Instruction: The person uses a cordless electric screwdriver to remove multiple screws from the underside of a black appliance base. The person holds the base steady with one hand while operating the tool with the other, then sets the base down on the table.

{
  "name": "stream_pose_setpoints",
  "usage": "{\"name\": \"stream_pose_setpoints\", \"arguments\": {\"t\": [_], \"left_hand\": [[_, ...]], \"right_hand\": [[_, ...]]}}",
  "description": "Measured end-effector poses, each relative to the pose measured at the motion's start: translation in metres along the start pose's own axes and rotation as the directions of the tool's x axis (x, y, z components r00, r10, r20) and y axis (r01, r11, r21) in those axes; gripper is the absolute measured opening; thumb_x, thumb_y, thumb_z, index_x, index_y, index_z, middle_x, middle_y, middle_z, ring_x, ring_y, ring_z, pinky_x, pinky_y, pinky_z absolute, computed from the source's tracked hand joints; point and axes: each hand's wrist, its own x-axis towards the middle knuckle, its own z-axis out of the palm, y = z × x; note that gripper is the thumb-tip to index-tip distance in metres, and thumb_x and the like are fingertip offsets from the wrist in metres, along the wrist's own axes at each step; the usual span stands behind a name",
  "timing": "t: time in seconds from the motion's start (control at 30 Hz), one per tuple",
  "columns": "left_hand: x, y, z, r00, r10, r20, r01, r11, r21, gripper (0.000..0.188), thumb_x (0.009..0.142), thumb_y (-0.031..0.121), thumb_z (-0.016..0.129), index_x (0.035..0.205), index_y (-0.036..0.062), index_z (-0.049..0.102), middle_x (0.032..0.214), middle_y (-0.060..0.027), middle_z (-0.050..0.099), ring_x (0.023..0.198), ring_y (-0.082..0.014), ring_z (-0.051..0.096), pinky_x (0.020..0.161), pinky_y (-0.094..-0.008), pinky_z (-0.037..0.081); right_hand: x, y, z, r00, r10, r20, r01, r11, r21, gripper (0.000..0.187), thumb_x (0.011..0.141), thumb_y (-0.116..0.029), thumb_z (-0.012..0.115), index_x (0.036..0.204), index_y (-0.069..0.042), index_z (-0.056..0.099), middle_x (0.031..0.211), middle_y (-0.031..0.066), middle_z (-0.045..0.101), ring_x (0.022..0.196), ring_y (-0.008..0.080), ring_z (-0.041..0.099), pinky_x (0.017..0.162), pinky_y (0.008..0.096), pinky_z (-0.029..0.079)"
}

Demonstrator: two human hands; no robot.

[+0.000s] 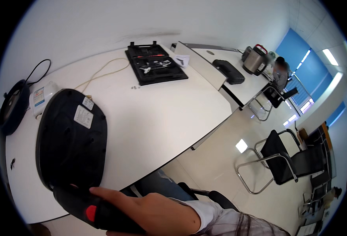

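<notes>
A black, flat oval appliance (72,141) stands tilted over the near left of the white table, its underside with two pale labels facing me. At its lower end is a thick black handle (74,205) with a red button-like part. My right hand (120,201) is closed round this handle, the thumb lying along it and the other fingers mostly hidden beneath. Beyond the appliance stands a white plastic bottle (43,97) with a blue label. My left hand does not show.
On the white table (157,122) lie an opened black tool case (154,65), a pale cord (97,74) and small loose bits. A dark blue round appliance (14,106) stands far left. Chairs (279,157), a steel cooker (255,61) and a seated person (280,74) are to the right.
</notes>
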Motion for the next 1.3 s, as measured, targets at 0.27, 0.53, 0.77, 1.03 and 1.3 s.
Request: {"name": "stream_pose_setpoints", "arguments": {"t": [0.27, 0.53, 0.77, 1.03, 1.3], "left_hand": [[-0.003, 0.008, -0.029, 0.974, 0.181, 0.134, -0.216, 0.917, 0.336, 0.068, 0.086, 0.025, 0.059, 0.139, -0.0023, 0.026, 0.135, -0.0163, 0.036, 0.125, -0.0252, 0.039, 0.104, -0.0341, 0.029], [-0.008, 0.014, -0.041, 0.952, 0.234, 0.199, -0.302, 0.824, 0.479, 0.068, 0.087, 0.024, 0.058, 0.140, -0.0014, 0.025, 0.136, -0.0164, 0.036, 0.126, -0.0260, 0.039, 0.105, -0.0350, 0.029], [-0.013, -0.010, -0.054, 0.858, 0.474, 0.197, -0.453, 0.519, 0.725, 0.043, 0.093, 0.020, 0.055, 0.131, 0.0037, 0.044, 0.128, -0.0117, 0.050, 0.117, -0.0229, 0.049, 0.098, -0.0317, 0.039], [-0.009, -0.026, -0.069, 0.951, 0.301, -0.071, -0.213, 0.803, 0.557, 0.027, 0.095, 0.023, 0.054, 0.112, 0.0019, 0.051, 0.111, -0.0052, 0.056, 0.096, -0.0108, 0.055, 0.082, -0.0251, 0.047], [-0.024, -0.014, -0.058, 0.918, 0.348, 0.189, -0.394, 0.761, 0.514, 0.031, 0.095, 0.026, 0.053, 0.114, 0.0013, 0.048, 0.112, -0.0058, 0.054, 0.097, -0.0123, 0.054, 0.083, -0.0266, 0.046]], "right_hand": [[-0.008, -0.007, 0.007, 0.967, 0.206, -0.153, -0.214, 0.976, -0.041, 0.075, 0.070, -0.023, 0.077, 0.129, 0.005, 0.040, 0.109, 0.0208, 0.062, 0.099, 0.0284, 0.064, 0.086, 0.0343, 0.048], [-0.008, -0.014, 0.021, 0.926, 0.330, -0.181, -0.310, 0.941, 0.134, 0.080, 0.067, -0.033, 0.076, 0.124, 0.011, 0.041, 0.104, 0.0208, 0.062, 0.094, 0.0239, 0.063, 0.085, 0.0322, 0.047], [-0.013, 0.001, 0.026, 0.935, 0.203, -0.289, -0.201, 0.979, 0.037, 0.081, 0.065, -0.033, 0.078, 0.123, 0.012, 0.042, 0.109, 0.0244, 0.059, 0.100, 0.0300, 0.062, 0.090, 0.0361, 0.046], [-0.013, -0.008, 0.027, 0.935, 0.246, -0.254, -0.229, 0.969, 0.095, 0.081, 0.063, -0.030, 0.080, 0.123, 0.010, 0.043, 0.112, 0.0253, 0.058, 0.104, 0.0306, 0.061, 0.092, 0.0367, 0.046], [-0.013, 0.011, 0.023, 0.982, -0.043, -0.186, 0.034, 0.998, -0.053, 0.075, 0.075, -0.032, 0.075, 0.131, 0.003, 0.040, 0.112, 0.0230, 0.060, 0.097, 0.0341, 0.065, 0.081, 0.0342, 0.051]]}}
